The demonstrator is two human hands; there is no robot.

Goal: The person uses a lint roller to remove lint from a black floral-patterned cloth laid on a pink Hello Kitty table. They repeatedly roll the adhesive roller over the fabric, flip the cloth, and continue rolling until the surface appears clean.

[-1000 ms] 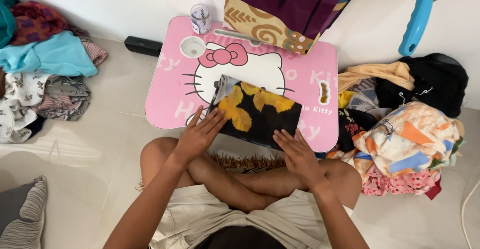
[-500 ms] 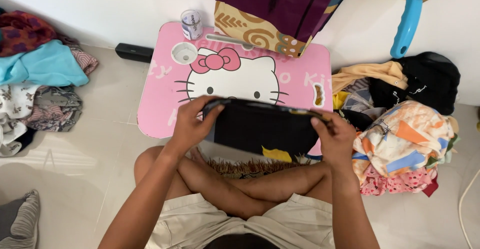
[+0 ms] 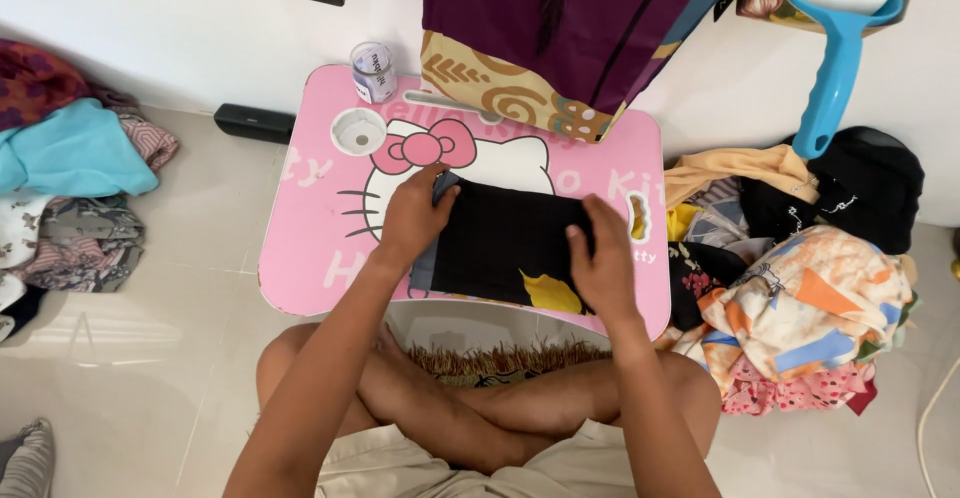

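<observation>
Black folded cloth point(image 3: 505, 248) lies flat on my pink worktop point(image 3: 310, 258) in the head view, left hand point(image 3: 415, 220) and right hand point(image 3: 600, 263) pressed open on its ends. I judge uneven pressure could skew the fold, or nudge the small jar point(image 3: 373, 71).

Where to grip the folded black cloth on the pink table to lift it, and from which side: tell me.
Probably best: grip the folded black cloth by its two short ends, coming in from left and right at once. It lies flat and wide across the pink lap table, so an end grip should keep the fold together. The left hand and right hand already press flat near those ends.
</observation>
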